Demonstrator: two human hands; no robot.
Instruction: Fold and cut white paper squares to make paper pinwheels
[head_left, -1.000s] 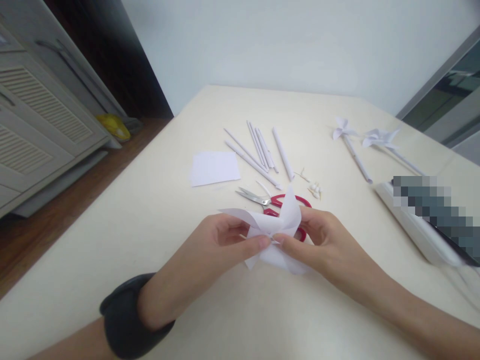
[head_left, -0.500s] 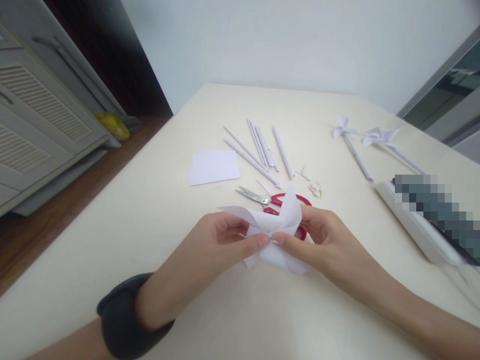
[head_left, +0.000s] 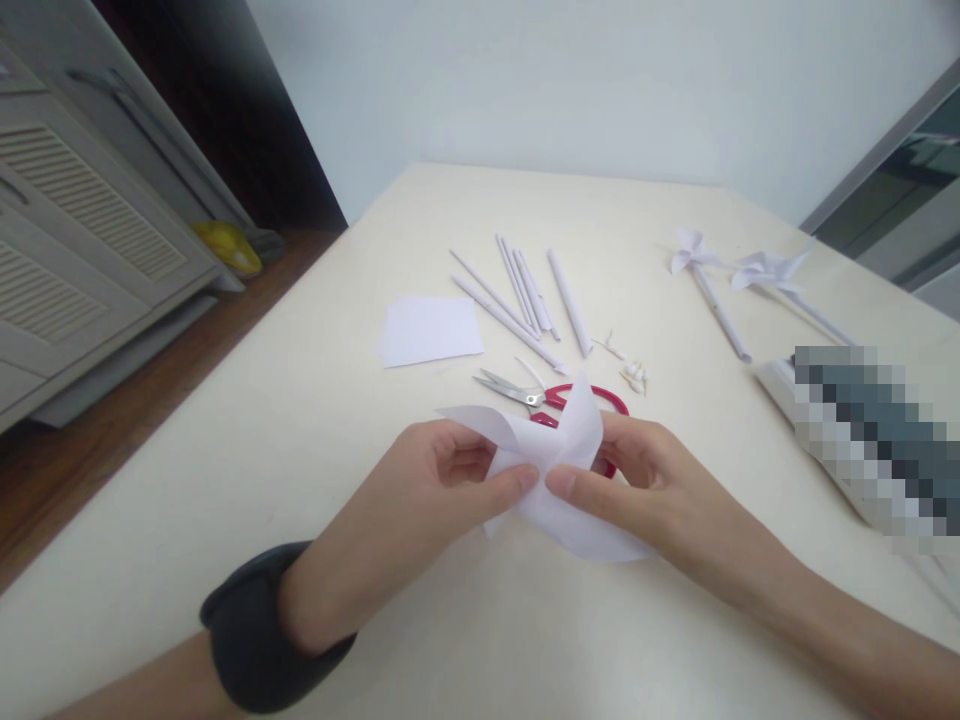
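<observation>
A white paper pinwheel (head_left: 555, 515) is held between both hands above the near part of the table, its blades curled and partly folded in. My left hand (head_left: 442, 480) is closed on its left side, the thumb pressing near the centre. From the right, my right hand (head_left: 637, 480) pinches the paper, its thumb just beside the left one; the fingers behind are partly hidden. Right behind the pinwheel lie red-handled scissors (head_left: 532, 398) with blades slightly apart, their handles partly covered by the paper and my right hand.
Beyond the scissors are a stack of white paper squares (head_left: 433, 332), several rolled paper sticks (head_left: 529, 290) and a small pile of cotton swab tips (head_left: 634, 375). Two finished pinwheels on sticks (head_left: 721, 312) lie at the right, behind a white, partly blurred-out object (head_left: 814, 435).
The lower right blade of the pinwheel has sprung outward, flatter and farther right. My thumbs have parted slightly at the centre. Both hands still hold the paper.
</observation>
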